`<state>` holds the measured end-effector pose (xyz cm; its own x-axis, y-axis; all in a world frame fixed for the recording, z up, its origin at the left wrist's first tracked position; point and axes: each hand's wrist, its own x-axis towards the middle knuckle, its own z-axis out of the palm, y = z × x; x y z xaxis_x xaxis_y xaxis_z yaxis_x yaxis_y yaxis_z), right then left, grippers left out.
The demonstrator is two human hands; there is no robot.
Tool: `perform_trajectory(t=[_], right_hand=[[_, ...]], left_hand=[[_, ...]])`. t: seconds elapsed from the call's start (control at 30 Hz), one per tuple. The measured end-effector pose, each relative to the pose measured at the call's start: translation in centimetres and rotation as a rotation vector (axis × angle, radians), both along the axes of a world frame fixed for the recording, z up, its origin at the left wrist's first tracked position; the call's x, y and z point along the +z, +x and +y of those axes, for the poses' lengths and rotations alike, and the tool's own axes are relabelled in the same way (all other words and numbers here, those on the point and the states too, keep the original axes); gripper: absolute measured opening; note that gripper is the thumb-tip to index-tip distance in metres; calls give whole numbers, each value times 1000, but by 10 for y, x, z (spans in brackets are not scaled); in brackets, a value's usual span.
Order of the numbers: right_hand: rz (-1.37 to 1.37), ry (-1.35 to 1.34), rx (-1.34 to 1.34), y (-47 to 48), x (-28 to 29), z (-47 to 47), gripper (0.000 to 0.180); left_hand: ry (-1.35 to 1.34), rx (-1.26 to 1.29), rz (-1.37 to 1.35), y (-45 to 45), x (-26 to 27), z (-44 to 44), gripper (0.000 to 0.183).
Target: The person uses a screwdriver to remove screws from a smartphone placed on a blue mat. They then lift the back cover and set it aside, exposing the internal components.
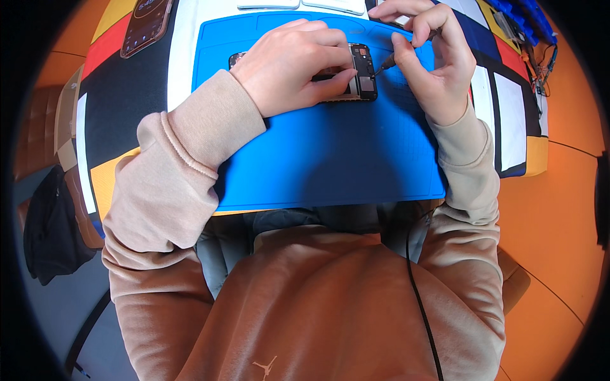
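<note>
An opened smartphone [366,71] with its inner parts bare lies flat on a blue silicone work mat [286,166]. My left hand [305,64] rests over the phone, fingers bent down onto it, and hides its middle; whether the fingers pinch a part cannot be told. Between the fingers of my right hand [429,57] is a slim screwdriver [388,63], held slanting. Its tip is at the phone's right edge; whether it touches is too small to tell.
Two white flat objects [333,5] lie beyond the mat's far edge. At the far left of the patterned tablecloth is another smartphone [147,26], its screen lit. Blue plastic bins [529,19] and loose wires [541,71] sit at the far right. A black cable [414,285] hangs down my front.
</note>
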<state>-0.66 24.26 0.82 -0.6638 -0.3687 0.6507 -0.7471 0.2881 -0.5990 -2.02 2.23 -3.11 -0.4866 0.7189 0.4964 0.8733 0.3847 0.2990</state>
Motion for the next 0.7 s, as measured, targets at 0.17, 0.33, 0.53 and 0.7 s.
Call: perform_trajectory(t=[0.17, 0.33, 0.53, 0.7], right_hand=[[-6, 191, -92, -4, 1, 16, 19], [-36, 262, -139, -1, 1, 27, 28], [-10, 273, 17, 2, 3, 28, 28], [105, 310, 55, 2, 4, 27, 30]], left_hand=[[42, -42, 56, 1, -1, 0, 19], [31, -36, 61, -1, -3, 0, 22], [36, -27, 62, -1, -4, 0, 20], [36, -36, 53, -1, -3, 0, 19]])
